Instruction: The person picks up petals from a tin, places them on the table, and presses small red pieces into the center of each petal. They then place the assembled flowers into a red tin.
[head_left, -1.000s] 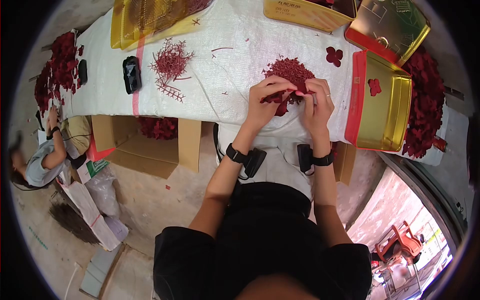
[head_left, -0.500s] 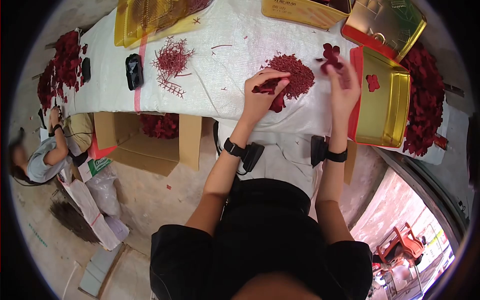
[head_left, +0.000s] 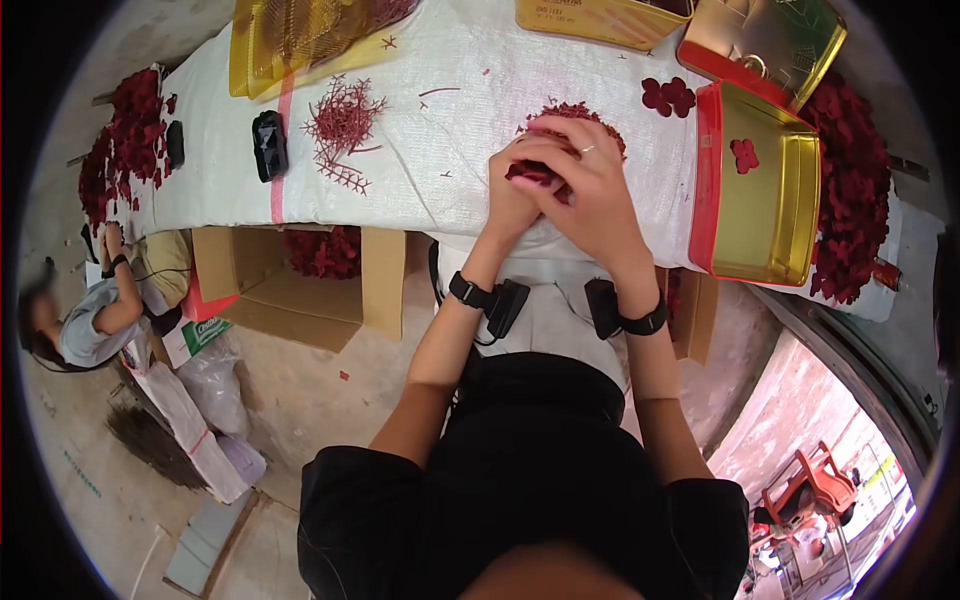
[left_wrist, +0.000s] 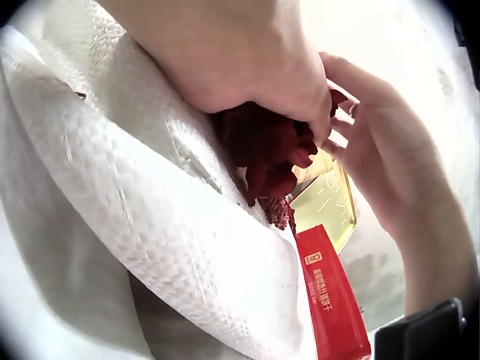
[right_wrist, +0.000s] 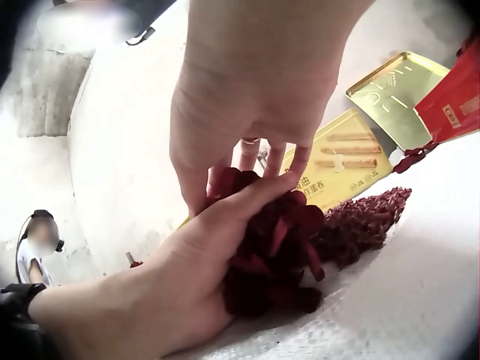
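Note:
My left hand (head_left: 508,205) holds a bunch of dark red petals (head_left: 528,172), its thumb lying along them in the right wrist view (right_wrist: 262,281). Over it arches my right hand (head_left: 605,210), fingers curved round the upper side of the bunch; some of its fingertips are hidden. In the left wrist view a petal (left_wrist: 337,99) shows by the fingers of the right hand (left_wrist: 394,142). Just behind both hands is a heap of small red bits (right_wrist: 360,225). Two flat red flower shapes (head_left: 668,97) lie side by side left of the red-sided tin (head_left: 706,180).
One red flower shape (head_left: 743,155) is in the gold tin interior. A gold lid (head_left: 770,45) and yellow tin (head_left: 600,22) stand behind. Further left are red stems (head_left: 345,115), a black object (head_left: 268,145) and plastic trays (head_left: 300,45). Another person (head_left: 95,320) sits far left.
My right hand has moved left from beside the tin back to the bunch. A second flower shape now lies beside the first one. The left hand has stayed nearly in place, still holding petals.

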